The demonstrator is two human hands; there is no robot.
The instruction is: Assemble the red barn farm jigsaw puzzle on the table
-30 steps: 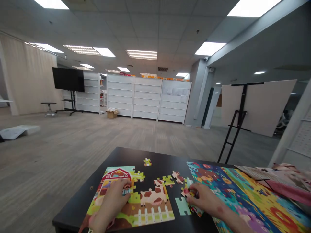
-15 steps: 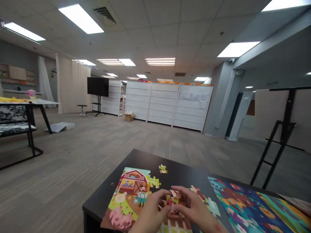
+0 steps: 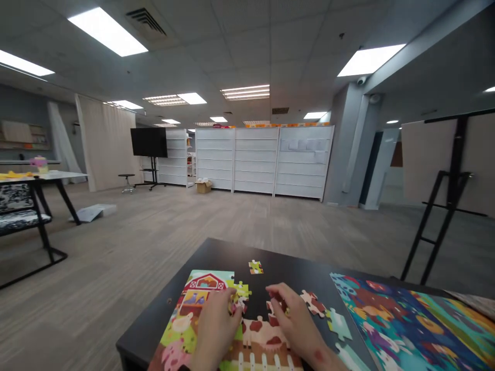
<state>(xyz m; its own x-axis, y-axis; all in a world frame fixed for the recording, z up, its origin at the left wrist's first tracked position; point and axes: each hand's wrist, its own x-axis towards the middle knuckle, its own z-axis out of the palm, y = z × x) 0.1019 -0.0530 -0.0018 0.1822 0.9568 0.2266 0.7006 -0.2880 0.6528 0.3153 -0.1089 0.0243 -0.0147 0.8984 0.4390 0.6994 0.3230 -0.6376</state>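
A jigsaw puzzle of a farm scene lies on the black table, with a red barn at its top left and a brown-and-white cow along the bottom. My left hand is over the barn side, and a small red-and-yellow jigsaw piece is pinched in its fingertips. My right hand curls over the cow section, covering a piece I cannot make out well. Loose pieces lie apart: a green-and-yellow one above, a cow-patterned one and a pale teal one to the right.
A colourful patterned mat lies on the table's right side, partly under a pale piece. Behind the table's far edge are a carpeted floor, a black easel at right, and white shelving at the back.
My hands have parted from their position together over the puzzle's centre. The left moved to the barn's right edge with the piece; the right moved slightly right. My view tilted slightly.
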